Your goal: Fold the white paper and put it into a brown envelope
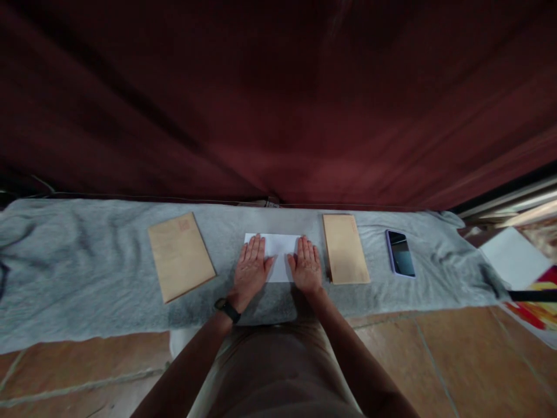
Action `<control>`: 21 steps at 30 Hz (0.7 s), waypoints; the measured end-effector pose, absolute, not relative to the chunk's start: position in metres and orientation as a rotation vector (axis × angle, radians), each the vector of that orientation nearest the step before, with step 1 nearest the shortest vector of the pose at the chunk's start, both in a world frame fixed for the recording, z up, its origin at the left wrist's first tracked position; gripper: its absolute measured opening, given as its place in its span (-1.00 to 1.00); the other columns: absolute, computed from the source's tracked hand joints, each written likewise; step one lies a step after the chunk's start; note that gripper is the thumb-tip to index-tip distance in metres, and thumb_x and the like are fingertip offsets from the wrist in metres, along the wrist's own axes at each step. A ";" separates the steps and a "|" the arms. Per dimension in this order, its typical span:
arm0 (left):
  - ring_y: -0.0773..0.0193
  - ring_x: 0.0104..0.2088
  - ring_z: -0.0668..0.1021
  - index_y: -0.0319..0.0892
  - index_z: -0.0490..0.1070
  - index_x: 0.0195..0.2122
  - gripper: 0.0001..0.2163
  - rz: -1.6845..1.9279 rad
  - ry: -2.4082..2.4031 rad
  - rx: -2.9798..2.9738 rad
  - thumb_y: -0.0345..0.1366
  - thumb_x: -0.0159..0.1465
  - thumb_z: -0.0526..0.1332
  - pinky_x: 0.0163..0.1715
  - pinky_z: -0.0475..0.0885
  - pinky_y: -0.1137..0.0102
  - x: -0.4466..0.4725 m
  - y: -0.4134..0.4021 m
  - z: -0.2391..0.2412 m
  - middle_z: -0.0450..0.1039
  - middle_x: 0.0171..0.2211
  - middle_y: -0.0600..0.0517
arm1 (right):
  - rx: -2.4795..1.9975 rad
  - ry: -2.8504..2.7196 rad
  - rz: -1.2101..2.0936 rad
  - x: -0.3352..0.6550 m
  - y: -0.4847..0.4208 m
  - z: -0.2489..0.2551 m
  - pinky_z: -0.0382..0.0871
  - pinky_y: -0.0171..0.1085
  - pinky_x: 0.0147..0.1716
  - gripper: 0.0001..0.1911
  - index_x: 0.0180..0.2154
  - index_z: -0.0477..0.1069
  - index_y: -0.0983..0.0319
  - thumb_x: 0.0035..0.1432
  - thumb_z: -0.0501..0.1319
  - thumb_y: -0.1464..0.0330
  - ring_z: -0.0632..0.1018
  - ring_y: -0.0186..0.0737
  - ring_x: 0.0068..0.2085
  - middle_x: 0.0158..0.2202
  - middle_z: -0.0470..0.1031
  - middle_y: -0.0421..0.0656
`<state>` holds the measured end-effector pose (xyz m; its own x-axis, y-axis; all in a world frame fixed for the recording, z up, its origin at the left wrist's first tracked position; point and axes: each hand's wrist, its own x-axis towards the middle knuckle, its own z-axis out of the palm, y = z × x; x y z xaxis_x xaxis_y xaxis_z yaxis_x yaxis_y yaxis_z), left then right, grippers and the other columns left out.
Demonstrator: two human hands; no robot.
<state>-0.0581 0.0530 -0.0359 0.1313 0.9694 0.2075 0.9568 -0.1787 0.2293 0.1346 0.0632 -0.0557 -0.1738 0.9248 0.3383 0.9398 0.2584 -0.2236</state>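
A white sheet of paper (278, 248) lies on a grey cloth (87, 267) spread over the floor. My left hand (251, 268) rests flat on the paper's left part, fingers apart, with a black band on the wrist. My right hand (307, 267) lies flat on its right part. Both palms press down and neither hand grips anything. A wide brown envelope (180, 255) lies to the left of the paper. To the right sits a narrower brown envelope (346, 248).
A phone (400, 253) with a dark screen lies right of the narrow envelope. A dark red curtain (278, 98) hangs behind the cloth. White paper (513, 256) and a colourful printed sheet (539, 302) sit at far right. Tiled floor (435, 360) runs in front.
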 end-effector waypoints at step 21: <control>-0.10 0.45 0.13 -0.46 0.08 0.42 -0.38 0.488 1.975 2.319 -0.09 0.48 -0.08 0.41 0.05 -0.02 -0.070 0.052 -0.030 0.07 0.43 -0.33 | -1.689 -2.180 0.048 0.133 0.046 -0.047 0.06 0.09 0.37 -0.34 0.43 0.03 0.38 0.48 0.03 0.18 0.18 0.08 0.43 0.43 0.13 0.14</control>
